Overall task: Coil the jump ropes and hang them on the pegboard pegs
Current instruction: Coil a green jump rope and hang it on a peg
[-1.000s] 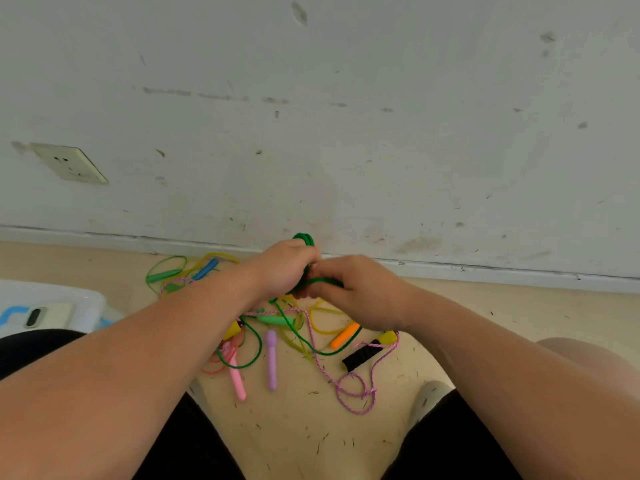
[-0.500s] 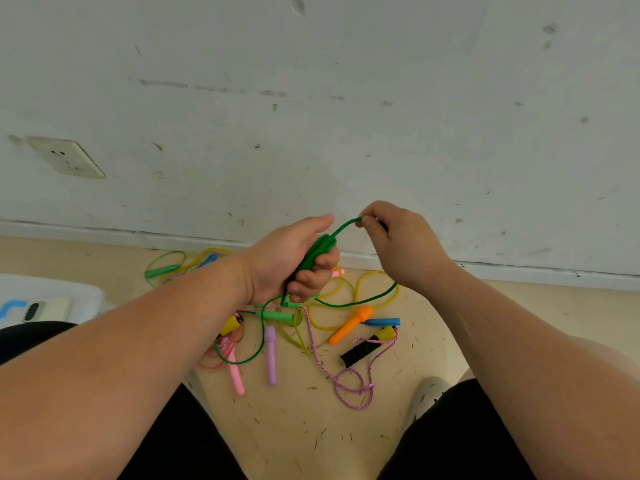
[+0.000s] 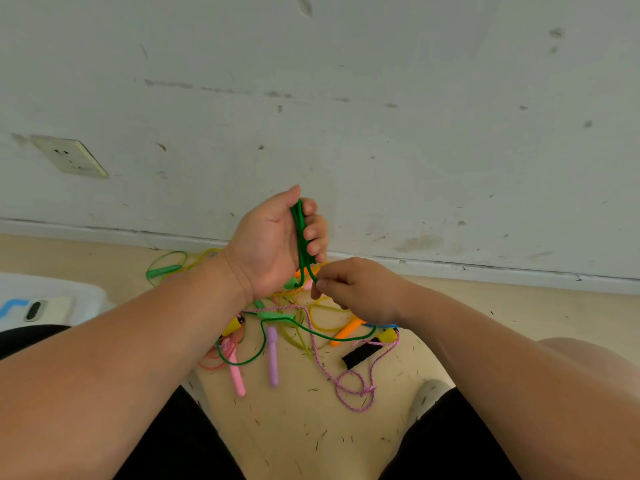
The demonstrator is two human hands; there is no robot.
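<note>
1. The left hand is gripping several loops of the green jump rope, fingers curled round them, above the tangled rope pile.
2. The right hand is pinching a strand of that rope, just above the pile.
3. The rope's loose length is trailing into the pile.

Soft, even daylight fills the scene, with no glare and no hard shadows; the jump ropes cast only faint ones on the floor. The wall looks greenish-grey. Wide-angle distortion bows the baseboard and swells the forearms at the lower corners, and detail is slightly soft throughout.
</note>
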